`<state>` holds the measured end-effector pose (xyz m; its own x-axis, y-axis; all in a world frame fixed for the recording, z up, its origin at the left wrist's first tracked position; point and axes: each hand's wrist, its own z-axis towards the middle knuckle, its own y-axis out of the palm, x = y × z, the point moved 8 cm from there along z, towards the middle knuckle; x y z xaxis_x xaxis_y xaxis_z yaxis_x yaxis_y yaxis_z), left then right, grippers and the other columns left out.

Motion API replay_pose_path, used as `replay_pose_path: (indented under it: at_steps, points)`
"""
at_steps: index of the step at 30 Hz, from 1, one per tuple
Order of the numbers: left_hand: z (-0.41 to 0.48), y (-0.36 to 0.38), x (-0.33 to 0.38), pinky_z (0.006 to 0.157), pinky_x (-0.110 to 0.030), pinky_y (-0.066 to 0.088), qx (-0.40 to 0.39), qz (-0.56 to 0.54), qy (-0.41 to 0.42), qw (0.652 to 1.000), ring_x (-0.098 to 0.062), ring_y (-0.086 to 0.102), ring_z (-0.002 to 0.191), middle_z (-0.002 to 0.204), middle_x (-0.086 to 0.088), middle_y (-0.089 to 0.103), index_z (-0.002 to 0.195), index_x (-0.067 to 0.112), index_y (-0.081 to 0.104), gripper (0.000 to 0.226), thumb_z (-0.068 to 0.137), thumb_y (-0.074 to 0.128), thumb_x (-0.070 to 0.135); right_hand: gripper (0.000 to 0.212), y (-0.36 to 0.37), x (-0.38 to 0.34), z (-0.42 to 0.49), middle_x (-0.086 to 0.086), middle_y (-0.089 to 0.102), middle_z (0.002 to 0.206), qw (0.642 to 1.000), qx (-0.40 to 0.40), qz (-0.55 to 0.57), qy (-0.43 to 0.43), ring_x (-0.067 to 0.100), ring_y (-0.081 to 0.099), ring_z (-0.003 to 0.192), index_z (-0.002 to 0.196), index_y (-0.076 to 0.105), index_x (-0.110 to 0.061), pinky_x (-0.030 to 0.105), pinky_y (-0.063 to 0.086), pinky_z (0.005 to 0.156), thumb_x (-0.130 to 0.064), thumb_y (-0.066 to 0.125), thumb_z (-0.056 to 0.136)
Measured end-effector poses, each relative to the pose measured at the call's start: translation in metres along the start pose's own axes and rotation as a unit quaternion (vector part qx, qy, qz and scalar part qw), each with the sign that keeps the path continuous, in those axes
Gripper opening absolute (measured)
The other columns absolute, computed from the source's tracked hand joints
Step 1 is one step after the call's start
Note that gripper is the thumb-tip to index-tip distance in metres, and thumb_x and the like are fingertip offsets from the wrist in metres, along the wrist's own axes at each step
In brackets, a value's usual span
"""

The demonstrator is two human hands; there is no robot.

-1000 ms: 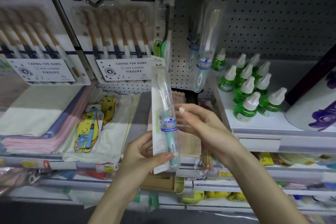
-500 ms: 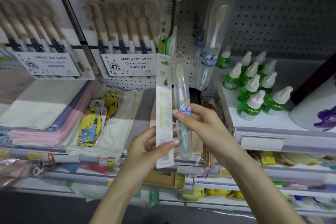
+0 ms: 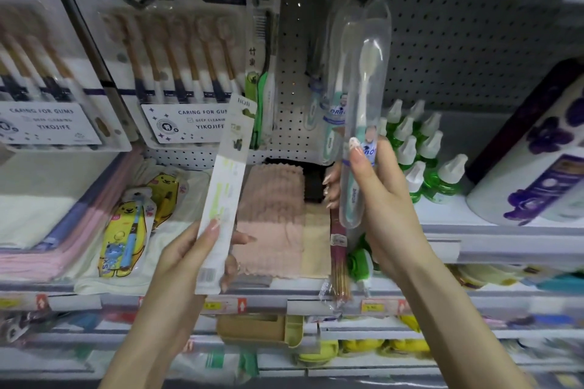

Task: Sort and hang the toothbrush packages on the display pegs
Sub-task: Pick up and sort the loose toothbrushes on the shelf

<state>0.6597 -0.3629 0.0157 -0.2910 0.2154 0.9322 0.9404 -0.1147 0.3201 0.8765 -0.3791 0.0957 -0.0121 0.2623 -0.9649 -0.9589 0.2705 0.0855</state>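
1. In front of the pegboard, the right hand grips a clear toothbrush case by its lower half, with the thumb across the front and the fingers curled behind.
2. The case stands nearly upright, brush head up. Its top rises just beside the hanging cases on the board; whether it touches a peg I cannot tell.
3. The left hand, lower and to the left, pinches a flat toothbrush card near its bottom, thumb on the facing side and fingers behind.
4. The card leans with its top to the right and its white printed back toward the camera, well apart from the case.
5. Behind the card's top hangs a green card, and left of that hang two six-packs.
6. On the shelf below lie folded towels and yellow packs. Green bottles stand to the right of the case.
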Motion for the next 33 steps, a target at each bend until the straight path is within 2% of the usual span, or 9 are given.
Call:
replay_pose_path:
  at_steps: [4, 8, 11, 14, 16, 21, 23, 29, 33]
  points:
    - [0.0, -0.002, -0.004, 0.033, -0.014, 0.03, -0.006, -0.062, -0.037, 0.997, -0.007, 0.039, 0.041, 0.068, -0.006, 0.056, 0.108, 0.015, 0.069, 0.056, 0.085, 0.039, 0.057, 0.017, 0.004, -0.01, 0.01, 0.001, 0.061, 0.072, 1.0, 0.013, 0.025, -0.002, 0.016, 0.058, 0.065, 0.1, 0.058, -0.034, 0.033, 0.052, 0.063, -0.046, 0.058, 0.088]
    - [0.001, -0.005, -0.009, 0.031, -0.014, 0.026, -0.018, -0.117, -0.054, 0.992, -0.005, 0.035, 0.04, 0.068, -0.003, 0.048, 0.123, 0.01, 0.062, 0.051, 0.092, 0.041, 0.044, 0.011, 0.01, -0.016, 0.016, -0.002, 0.059, 0.06, 0.999, 0.015, 0.027, -0.008, 0.014, 0.054, 0.052, 0.101, 0.053, -0.031, 0.028, 0.047, 0.049, -0.036, 0.051, 0.091]
    - [0.001, -0.011, -0.008, 0.033, -0.017, 0.03, -0.013, -0.098, -0.028, 0.995, -0.006, 0.038, 0.042, 0.068, -0.004, 0.044, 0.107, 0.007, 0.069, 0.038, 0.08, 0.057, 0.031, 0.029, 0.011, -0.008, 0.014, -0.001, 0.059, 0.061, 0.999, 0.014, 0.029, 0.019, 0.014, 0.054, 0.052, 0.106, 0.054, -0.025, 0.028, 0.047, 0.049, -0.043, 0.052, 0.084]
    - [0.002, -0.015, -0.008, 0.041, -0.019, 0.047, -0.007, -0.056, -0.02, 0.998, -0.01, 0.06, 0.049, 0.07, -0.005, 0.066, 0.078, 0.02, 0.078, 0.02, 0.059, 0.073, 0.024, 0.025, 0.009, -0.001, 0.016, -0.001, 0.06, 0.061, 0.998, 0.025, 0.026, 0.043, 0.013, 0.055, 0.052, 0.103, 0.058, -0.022, 0.027, 0.048, 0.05, -0.042, 0.053, 0.089]
    - [0.002, -0.009, -0.006, 0.05, -0.02, 0.054, -0.025, -0.036, -0.019, 0.999, -0.014, 0.07, 0.061, 0.084, -0.005, 0.075, 0.09, 0.02, 0.077, 0.046, 0.045, 0.082, 0.026, 0.024, 0.006, 0.007, 0.02, 0.0, 0.061, 0.059, 0.996, 0.043, 0.028, 0.078, 0.013, 0.055, 0.052, 0.099, 0.06, -0.017, 0.026, 0.048, 0.05, -0.039, 0.052, 0.095]
    - [-0.001, 0.0, -0.006, 0.054, -0.023, 0.056, -0.03, -0.06, -0.028, 0.997, -0.018, 0.073, 0.069, 0.091, -0.007, 0.076, 0.115, 0.016, 0.06, 0.049, 0.067, 0.06, 0.008, 0.085, 0.007, 0.03, 0.024, 0.004, 0.065, 0.061, 0.976, 0.046, 0.032, 0.21, 0.017, 0.059, 0.055, 0.102, 0.068, -0.002, 0.028, 0.05, 0.053, -0.075, 0.051, 0.06]
    - [-0.001, 0.0, -0.009, 0.054, -0.023, 0.057, -0.035, -0.068, -0.034, 0.997, -0.019, 0.073, 0.07, 0.093, -0.007, 0.076, 0.118, 0.016, 0.059, 0.051, 0.069, 0.056, 0.006, 0.092, 0.008, 0.037, 0.024, 0.003, 0.065, 0.062, 0.972, 0.045, 0.048, 0.227, 0.015, 0.059, 0.055, 0.105, 0.068, -0.003, 0.026, 0.049, 0.052, -0.078, 0.049, 0.054]
    - [0.0, -0.003, -0.006, 0.056, -0.025, 0.057, -0.036, -0.089, -0.035, 0.995, -0.02, 0.073, 0.073, 0.097, -0.009, 0.075, 0.124, 0.013, 0.058, 0.056, 0.068, 0.061, 0.009, 0.089, 0.006, 0.054, 0.022, -0.001, 0.062, 0.061, 0.965, 0.069, 0.123, 0.223, 0.01, 0.052, 0.051, 0.114, 0.061, -0.003, 0.022, 0.043, 0.047, -0.073, 0.053, 0.059]
    - [-0.001, -0.001, -0.008, 0.057, -0.025, 0.057, -0.046, -0.082, -0.038, 0.995, -0.021, 0.074, 0.077, 0.101, -0.009, 0.074, 0.123, 0.014, 0.059, 0.09, 0.039, 0.088, 0.023, 0.064, 0.004, 0.053, 0.02, -0.002, 0.066, 0.065, 0.97, 0.07, 0.12, 0.199, 0.009, 0.056, 0.055, 0.101, 0.065, -0.01, 0.021, 0.044, 0.049, -0.065, 0.053, 0.07]
